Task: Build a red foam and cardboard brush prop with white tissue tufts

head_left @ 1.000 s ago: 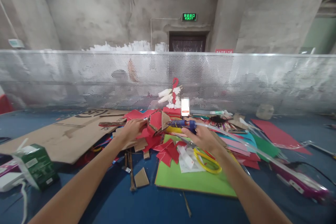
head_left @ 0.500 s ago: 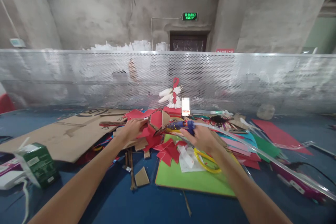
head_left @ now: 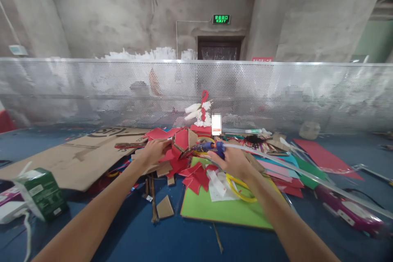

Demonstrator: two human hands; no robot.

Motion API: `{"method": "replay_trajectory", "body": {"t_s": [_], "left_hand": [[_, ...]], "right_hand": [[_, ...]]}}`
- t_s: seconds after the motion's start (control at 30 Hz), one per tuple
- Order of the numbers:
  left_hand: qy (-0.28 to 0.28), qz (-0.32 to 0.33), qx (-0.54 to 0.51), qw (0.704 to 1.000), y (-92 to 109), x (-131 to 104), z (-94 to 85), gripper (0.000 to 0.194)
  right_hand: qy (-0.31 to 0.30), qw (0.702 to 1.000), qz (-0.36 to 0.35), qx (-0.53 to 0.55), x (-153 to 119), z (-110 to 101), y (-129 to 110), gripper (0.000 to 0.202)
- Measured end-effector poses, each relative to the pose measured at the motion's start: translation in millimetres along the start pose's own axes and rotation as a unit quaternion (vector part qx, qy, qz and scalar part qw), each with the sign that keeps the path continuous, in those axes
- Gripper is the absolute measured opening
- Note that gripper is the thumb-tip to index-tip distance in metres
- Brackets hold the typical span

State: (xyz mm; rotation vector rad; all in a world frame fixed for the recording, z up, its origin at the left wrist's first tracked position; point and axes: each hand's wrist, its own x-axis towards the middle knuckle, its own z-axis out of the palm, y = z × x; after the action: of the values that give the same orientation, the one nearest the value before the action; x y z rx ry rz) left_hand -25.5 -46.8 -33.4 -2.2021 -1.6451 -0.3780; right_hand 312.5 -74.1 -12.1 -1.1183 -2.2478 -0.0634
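Note:
My left hand (head_left: 153, 152) holds a red-faced cardboard piece (head_left: 181, 141) by its left side, fingers closed on its edge. In my right hand (head_left: 231, 160) is a blue glue gun (head_left: 211, 147), its nozzle pointing left at the piece's brown cardboard side. A long clear glue stick (head_left: 276, 158) runs out of the gun's back to the right. Whether the nozzle touches the cardboard cannot be made out. Red paper shapes (head_left: 196, 177) lie below the hands on a green board (head_left: 224, 213), beside a yellow ring (head_left: 241, 190).
A large flat cardboard sheet (head_left: 76, 155) lies left, with a green box (head_left: 43, 194) in front. Behind the hands stands a red and white decoration (head_left: 204, 108). Coloured paper (head_left: 276, 170) and a purple device (head_left: 350, 211) are at right. A perforated metal screen (head_left: 92, 90) crosses the back.
The far end of the clear glue stick has swung upward at the right. Both hands keep their grips, and the whole view has shifted very slightly.

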Motion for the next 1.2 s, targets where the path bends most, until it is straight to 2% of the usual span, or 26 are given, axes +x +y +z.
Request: {"method": "replay_trajectory", "body": {"t_s": [0.2, 0.4, 0.73, 0.9, 1.0, 1.07, 1.13, 1.2], "left_hand": [[0.003, 0.005, 0.0, 1.0, -1, 0, 1.4, 0.036], [-0.001, 0.011, 0.004, 1.0, -2, 1, 0.5, 0.038], [0.007, 0.012, -0.001, 1.0, -2, 0, 2.1, 0.037], [-0.002, 0.013, -0.01, 1.0, -1, 1, 0.2, 0.032], [-0.007, 0.007, -0.015, 1.0, 0, 1, -1.5, 0.035], [-0.009, 0.008, -0.017, 1.0, 0, 1, -2.1, 0.037], [-0.007, 0.011, -0.015, 1.0, 0, 0, -2.4, 0.037], [-0.003, 0.012, -0.013, 1.0, 0, 0, -2.4, 0.037]], "right_hand": [[0.006, 0.998, 0.045, 0.043, 2, -7, 14, 0.042], [0.012, 0.992, 0.012, 0.123, 1, -9, 19, 0.038], [0.007, 0.998, 0.051, 0.032, 4, -6, 15, 0.046], [0.019, 0.998, 0.059, 0.025, 3, -3, 15, 0.049], [0.009, 0.996, 0.048, 0.08, 3, -4, 16, 0.05], [-0.009, 0.987, 0.051, 0.153, 3, -4, 17, 0.05], [-0.01, 0.964, 0.064, 0.257, 3, -2, 18, 0.044], [0.004, 0.926, 0.081, 0.368, 3, 1, 18, 0.045]]}}
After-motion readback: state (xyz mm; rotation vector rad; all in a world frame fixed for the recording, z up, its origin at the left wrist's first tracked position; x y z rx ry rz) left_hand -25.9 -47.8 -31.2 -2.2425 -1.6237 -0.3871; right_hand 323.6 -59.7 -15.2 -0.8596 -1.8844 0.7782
